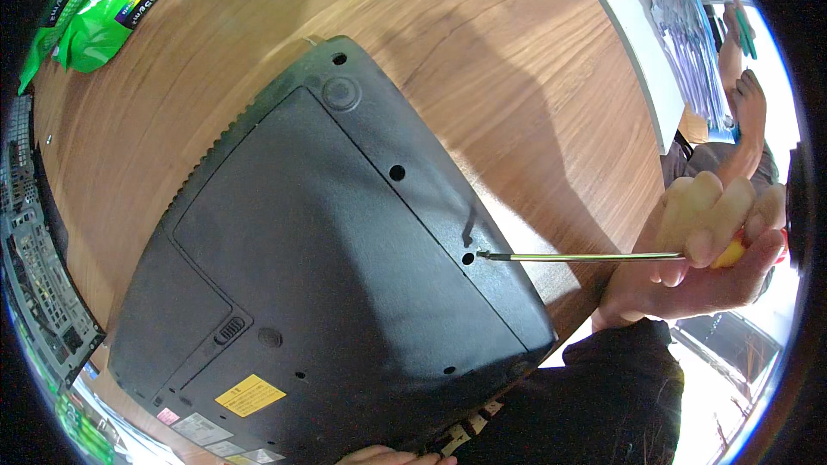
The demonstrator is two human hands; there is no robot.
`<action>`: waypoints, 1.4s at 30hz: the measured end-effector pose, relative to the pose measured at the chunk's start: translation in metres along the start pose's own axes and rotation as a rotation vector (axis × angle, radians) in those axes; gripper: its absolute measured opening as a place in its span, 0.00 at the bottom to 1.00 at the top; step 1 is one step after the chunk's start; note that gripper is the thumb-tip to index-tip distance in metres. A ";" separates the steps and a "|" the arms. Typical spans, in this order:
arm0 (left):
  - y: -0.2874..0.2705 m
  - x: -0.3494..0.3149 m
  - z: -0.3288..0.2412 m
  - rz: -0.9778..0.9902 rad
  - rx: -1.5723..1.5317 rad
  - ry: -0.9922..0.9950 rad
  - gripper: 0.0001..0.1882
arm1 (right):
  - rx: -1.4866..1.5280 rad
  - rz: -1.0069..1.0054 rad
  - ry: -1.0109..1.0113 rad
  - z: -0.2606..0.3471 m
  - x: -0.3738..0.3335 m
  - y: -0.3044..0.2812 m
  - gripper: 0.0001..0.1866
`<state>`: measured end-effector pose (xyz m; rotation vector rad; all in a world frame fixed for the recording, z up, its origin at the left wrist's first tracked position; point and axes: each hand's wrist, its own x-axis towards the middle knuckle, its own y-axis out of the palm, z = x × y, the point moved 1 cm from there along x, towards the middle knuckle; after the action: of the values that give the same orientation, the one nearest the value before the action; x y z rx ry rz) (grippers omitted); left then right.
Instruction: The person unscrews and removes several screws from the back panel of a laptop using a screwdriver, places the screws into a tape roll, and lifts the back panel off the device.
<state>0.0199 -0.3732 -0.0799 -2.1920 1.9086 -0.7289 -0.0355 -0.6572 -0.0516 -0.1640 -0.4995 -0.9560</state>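
A black laptop (pixel 293 181) lies upside down on the wooden desk, its underside showing several round screw holes and a battery latch. My right hand (pixel 706 232) is closed around the yellow and red handle of a long screwdriver (pixel 586 257). The metal shaft points left, with its tip right beside a screw hole (pixel 469 258) near the laptop's right edge. Whether the tip touches the case cannot be told. A small part of my left hand (pixel 392 456) shows at the laptop's near edge; most of its fingers are cut off by the picture's lower rim.
Green paper packs (pixel 112 13) sit at the far left. A dark metal chassis (pixel 43 267) stands along the left side. At the far right are a white panel (pixel 633 43) and a stack of papers (pixel 689 47). Another person's hand (pixel 748 103) appears beyond them.
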 end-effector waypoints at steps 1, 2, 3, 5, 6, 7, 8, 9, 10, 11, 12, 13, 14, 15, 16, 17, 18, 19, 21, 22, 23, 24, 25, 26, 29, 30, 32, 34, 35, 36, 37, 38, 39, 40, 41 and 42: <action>0.000 0.000 0.000 0.000 0.001 -0.001 0.12 | -0.005 0.020 -0.005 0.000 0.001 -0.001 0.11; -0.001 0.000 0.000 -0.012 0.000 0.000 0.12 | -0.011 0.039 -0.012 0.001 0.001 -0.002 0.11; -0.001 0.001 0.001 -0.024 0.002 -0.002 0.12 | 0.004 -0.001 0.009 0.000 0.001 -0.005 0.11; 0.001 0.001 0.000 -0.040 0.000 -0.013 0.12 | 0.025 -0.041 0.027 -0.001 0.002 -0.008 0.12; 0.001 0.000 0.000 -0.058 -0.006 -0.023 0.12 | 0.024 -0.016 0.029 -0.002 0.002 -0.007 0.12; 0.001 0.001 0.000 -0.060 0.001 -0.024 0.12 | 0.026 -0.004 0.028 -0.002 0.003 -0.009 0.11; 0.000 0.001 -0.001 -0.065 -0.016 -0.026 0.12 | 0.029 0.009 0.026 -0.002 0.004 -0.010 0.11; 0.000 0.002 0.000 -0.072 -0.031 -0.027 0.12 | 0.044 -0.040 0.072 -0.001 0.003 -0.013 0.13; -0.001 0.001 0.001 -0.077 -0.021 -0.026 0.12 | 0.059 -0.089 0.118 -0.001 0.002 -0.015 0.15; -0.001 0.000 0.001 -0.101 -0.036 -0.001 0.13 | 0.067 -0.084 0.112 0.000 0.001 -0.014 0.15; 0.001 -0.001 0.003 -0.128 -0.048 0.028 0.13 | 0.113 -0.084 0.119 -0.001 0.002 -0.013 0.15; 0.002 -0.001 0.005 -0.154 -0.059 0.059 0.14 | 0.159 -0.083 0.126 -0.001 0.002 -0.012 0.15; 0.002 -0.002 0.006 -0.181 -0.070 0.089 0.14 | 0.168 -0.074 0.114 0.000 0.002 -0.012 0.15; 0.003 -0.001 0.006 -0.206 -0.080 0.115 0.15 | 0.160 -0.043 0.145 0.001 -0.001 -0.013 0.15; 0.002 0.000 0.004 -0.214 -0.067 0.117 0.15 | 0.150 -0.011 0.176 0.001 -0.004 -0.013 0.15; 0.001 0.000 0.000 -0.210 -0.027 0.047 0.15 | 0.143 0.015 0.163 -0.001 -0.006 -0.012 0.14; 0.000 0.001 -0.003 -0.206 0.011 -0.024 0.15 | 0.154 0.022 0.159 -0.003 -0.007 -0.013 0.14; -0.001 0.001 -0.005 -0.213 0.021 -0.027 0.15 | 0.183 0.047 0.181 -0.005 -0.008 -0.013 0.13; -0.005 0.002 -0.003 -0.215 -0.084 -0.068 0.13 | 0.196 0.082 0.193 -0.002 -0.008 -0.016 0.12; -0.004 0.002 -0.003 -0.219 -0.112 -0.088 0.12 | 0.198 0.079 0.192 -0.003 -0.007 -0.015 0.12; 0.003 -0.002 -0.002 -0.258 -0.063 -0.059 0.11 | 0.237 0.077 0.207 -0.004 -0.007 -0.015 0.12; 0.006 -0.005 0.000 -0.296 -0.021 -0.027 0.10 | 0.269 0.074 0.222 -0.005 -0.006 -0.014 0.11; 0.008 -0.009 0.002 -0.293 -0.028 -0.028 0.10 | 0.263 0.071 0.225 -0.007 -0.004 -0.015 0.11; 0.011 -0.014 0.004 -0.304 -0.003 0.013 0.10 | 0.305 0.073 0.235 -0.009 -0.003 -0.016 0.11; 0.009 -0.013 0.000 -0.263 -0.016 0.015 0.11 | 0.360 0.061 0.290 -0.009 -0.002 -0.018 0.12; 0.005 -0.011 -0.001 -0.205 -0.027 -0.010 0.12 | 0.393 0.043 0.312 -0.012 0.001 -0.016 0.12; 0.006 -0.021 0.009 -0.103 -0.009 0.071 0.13 | 0.361 0.025 0.345 -0.018 0.005 -0.015 0.13; 0.004 -0.018 0.003 -0.013 0.001 0.159 0.14 | 0.307 -0.155 0.340 -0.019 0.009 -0.015 0.13; 0.000 -0.010 0.002 -0.090 -0.028 0.035 0.12 | 0.235 -0.158 0.369 -0.018 0.010 -0.011 0.12; -0.005 0.000 0.003 -0.157 -0.049 -0.098 0.11 | 0.186 -0.257 0.404 -0.022 0.010 -0.005 0.12; -0.004 0.001 0.005 -0.225 -0.128 -0.130 0.09 | 0.205 -0.261 0.425 -0.028 0.011 -0.009 0.12; -0.006 0.003 0.004 -0.223 -0.131 -0.149 0.09 | 0.225 -0.267 0.445 -0.035 0.013 -0.013 0.11; -0.013 0.003 0.005 -0.306 -0.308 -0.242 0.08 | 0.216 -0.274 0.456 -0.034 0.017 -0.012 0.11; -0.014 0.001 0.004 -0.390 -0.477 -0.346 0.07 | 0.223 -0.304 0.473 -0.035 0.018 -0.011 0.12; -0.001 -0.011 0.002 -0.495 -0.405 -0.311 0.05 | 0.230 -0.335 0.490 -0.036 0.018 -0.011 0.12; -0.001 -0.010 0.002 -0.489 -0.416 -0.324 0.05 | 0.219 -0.342 0.504 -0.037 0.018 -0.012 0.12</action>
<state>0.0207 -0.3642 -0.0840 -2.8595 1.4742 0.0020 -0.0245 -0.6902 -0.0763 0.3660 -0.1620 -1.2187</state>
